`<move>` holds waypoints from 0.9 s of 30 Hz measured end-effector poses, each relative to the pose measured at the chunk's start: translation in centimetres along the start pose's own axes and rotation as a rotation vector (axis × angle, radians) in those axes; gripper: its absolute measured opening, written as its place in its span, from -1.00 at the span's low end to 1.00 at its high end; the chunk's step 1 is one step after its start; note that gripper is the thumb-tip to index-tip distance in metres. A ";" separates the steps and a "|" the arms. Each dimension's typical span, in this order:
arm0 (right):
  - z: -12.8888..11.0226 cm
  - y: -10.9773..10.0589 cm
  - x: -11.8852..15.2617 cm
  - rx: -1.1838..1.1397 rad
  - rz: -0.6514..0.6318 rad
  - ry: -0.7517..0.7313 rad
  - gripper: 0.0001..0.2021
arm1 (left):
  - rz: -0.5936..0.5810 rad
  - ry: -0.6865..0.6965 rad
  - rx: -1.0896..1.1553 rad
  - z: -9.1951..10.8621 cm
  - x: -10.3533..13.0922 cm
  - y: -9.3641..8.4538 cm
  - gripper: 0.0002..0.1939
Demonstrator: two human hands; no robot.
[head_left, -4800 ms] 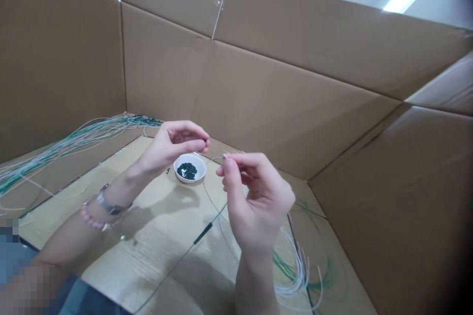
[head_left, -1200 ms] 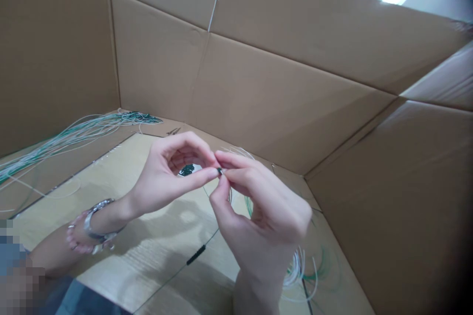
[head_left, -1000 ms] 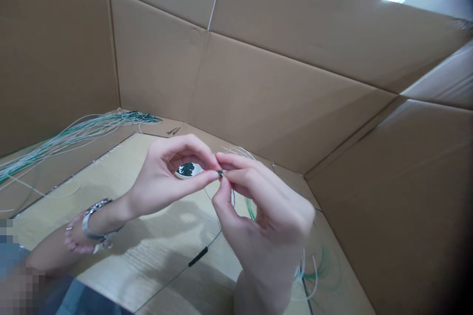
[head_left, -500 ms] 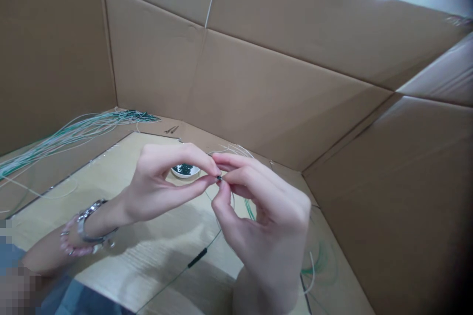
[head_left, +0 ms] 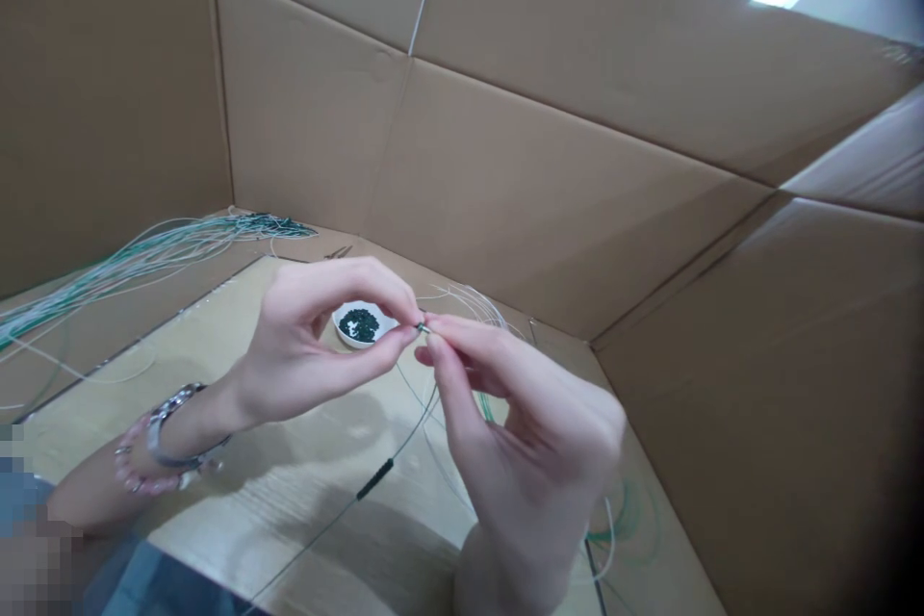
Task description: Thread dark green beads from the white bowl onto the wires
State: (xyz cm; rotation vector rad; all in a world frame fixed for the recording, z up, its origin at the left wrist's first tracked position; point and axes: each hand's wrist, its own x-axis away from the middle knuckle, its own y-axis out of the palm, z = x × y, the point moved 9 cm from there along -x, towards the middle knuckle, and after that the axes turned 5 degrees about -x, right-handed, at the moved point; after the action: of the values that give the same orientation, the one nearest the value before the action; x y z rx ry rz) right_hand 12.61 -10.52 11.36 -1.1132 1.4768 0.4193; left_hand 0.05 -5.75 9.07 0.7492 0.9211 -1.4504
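My left hand (head_left: 324,332) pinches a tiny dark green bead (head_left: 419,327) between thumb and forefinger. Against it, my right hand (head_left: 516,404) closes thumb and forefinger on the pale end of a thin cord (head_left: 427,331). The fingertips of both hands almost touch, and the fingers hide part of the bead and cord. Below them, the thin green cord slants down to the lower left and carries a dark ribbed row of beads (head_left: 375,479). Behind my left fingers stands a white bowl (head_left: 339,331) with many small dark green beads in it.
A bundle of white and green cords (head_left: 144,255) lies along the left side. Pliers (head_left: 338,252) rest by the back wall. More coiled cords (head_left: 476,303) lie behind my right hand. Tall cardboard walls (head_left: 541,192) surround the pale wooden board (head_left: 209,318).
My right hand has shifted its grip, with thumb and forefinger drawn straighter, and a pale cord end now shows at the bead. My left hand has moved slightly up and left.
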 end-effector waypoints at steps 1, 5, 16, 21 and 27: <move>-0.1 0.0 0.0 0.004 0.011 -0.007 -0.84 | 0.013 -0.034 0.031 -0.2 0.0 0.0 -0.83; -0.2 -0.1 0.0 -0.012 0.032 0.005 -0.85 | 0.027 -0.156 0.171 -1.1 0.0 0.2 -0.84; -0.3 0.0 0.4 0.059 0.054 0.018 -0.82 | -0.028 -0.223 0.272 -1.4 0.2 1.0 -0.80; -0.2 -0.1 0.4 0.046 0.061 0.023 -0.81 | 0.001 -0.229 0.271 -1.7 -0.2 0.1 -0.79; -0.7 0.1 0.2 0.148 0.022 -0.025 -0.87 | 0.034 -0.156 0.217 -1.1 -0.3 -0.4 -0.78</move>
State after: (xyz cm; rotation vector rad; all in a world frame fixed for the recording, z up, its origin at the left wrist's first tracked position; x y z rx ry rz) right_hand 12.18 -11.13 11.33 -0.9725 1.4750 0.3321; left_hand -0.43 -4.66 8.91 0.7939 0.6356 -1.5709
